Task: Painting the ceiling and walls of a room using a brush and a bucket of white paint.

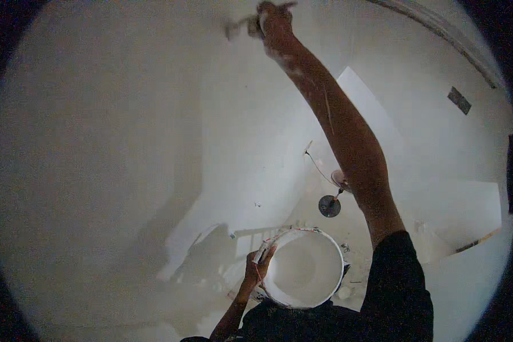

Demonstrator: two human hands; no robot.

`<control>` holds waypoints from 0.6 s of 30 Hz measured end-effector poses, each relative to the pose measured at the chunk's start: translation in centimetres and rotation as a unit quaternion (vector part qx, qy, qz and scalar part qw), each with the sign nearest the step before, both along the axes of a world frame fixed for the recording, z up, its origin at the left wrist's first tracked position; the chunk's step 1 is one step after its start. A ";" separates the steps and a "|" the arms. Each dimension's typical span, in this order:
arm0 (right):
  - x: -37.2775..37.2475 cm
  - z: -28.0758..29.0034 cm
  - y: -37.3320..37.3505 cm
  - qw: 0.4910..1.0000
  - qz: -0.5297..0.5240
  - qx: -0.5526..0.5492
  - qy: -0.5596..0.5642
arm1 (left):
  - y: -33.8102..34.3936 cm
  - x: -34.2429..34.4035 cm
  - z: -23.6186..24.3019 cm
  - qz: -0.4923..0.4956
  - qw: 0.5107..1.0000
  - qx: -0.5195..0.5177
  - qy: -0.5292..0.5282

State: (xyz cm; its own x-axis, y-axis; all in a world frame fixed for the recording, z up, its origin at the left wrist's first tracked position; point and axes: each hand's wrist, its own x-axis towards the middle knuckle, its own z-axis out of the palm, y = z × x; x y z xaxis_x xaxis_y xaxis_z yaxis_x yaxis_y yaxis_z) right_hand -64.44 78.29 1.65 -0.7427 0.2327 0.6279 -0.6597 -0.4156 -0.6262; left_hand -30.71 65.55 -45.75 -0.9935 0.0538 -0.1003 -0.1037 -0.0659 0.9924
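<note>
My left hand [259, 267] is closed on the rim of a round white bucket [343, 273], held close against my body. Its inside looks whitish, and I cannot tell how much is in it. My right arm stretches far up across the pale wall. At the top edge my right hand [275, 21], smeared with white, is closed around a small hand tool [232, 29] close to the wall. Motion blurs that tool, so its exact kind does not show; one end sticks out left of the fist.
Below, on the floor, stands a lamp with a dark round base [329, 206] and a thin cable. A dark rectangular wall plate [459, 100] is at the right. Small debris lies around the bucket. A pale panel-like surface [461, 208] with a brownish edge is at the lower right.
</note>
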 end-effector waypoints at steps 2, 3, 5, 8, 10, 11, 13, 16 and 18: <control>0.8 4.0 -1.7 0.997 0.056 -0.047 0.029 | -1.1 0.2 -2.4 0.041 0.991 0.122 -0.028; 0.2 5.2 -1.3 0.990 0.096 -0.085 0.056 | -1.5 0.0 -3.0 0.016 0.991 -0.062 0.114; -0.8 5.6 -0.8 0.968 0.161 -0.126 0.146 | -1.8 -0.4 -2.3 -0.007 0.937 -0.243 0.251; -0.7 4.4 -0.4 0.920 0.225 -0.198 0.253 | -1.5 -0.4 1.5 -0.099 0.958 -0.269 -0.019; -2.3 -0.2 -1.5 0.946 0.110 -0.135 0.274 | -2.3 -0.2 -0.7 -0.059 0.780 -0.472 0.407; -2.6 -2.2 -1.6 0.954 -0.011 -0.067 0.291 | -2.1 -0.3 0.0 -0.060 0.780 -0.471 0.407; -1.0 -5.7 -1.3 0.978 0.029 -0.076 0.193 | -1.8 -0.6 3.3 -0.164 0.925 -0.342 0.028; 1.8 -7.9 0.9 0.996 0.057 -0.063 -0.012 | -1.0 0.0 7.3 -0.139 0.953 -0.262 -0.056; 3.1 -7.6 2.9 0.991 0.059 -0.053 -0.106 | -0.4 -0.3 9.5 -0.115 0.968 -0.182 -0.130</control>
State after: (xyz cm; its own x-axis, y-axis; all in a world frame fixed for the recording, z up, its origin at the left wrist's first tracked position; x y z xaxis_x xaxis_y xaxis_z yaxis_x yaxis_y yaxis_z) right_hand -61.31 81.22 -5.97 -0.8811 0.1929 0.4319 -0.4612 -0.5531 -0.6938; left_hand -31.02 65.17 -36.26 -0.8983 0.1844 -0.3988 -0.3234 0.3369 0.8842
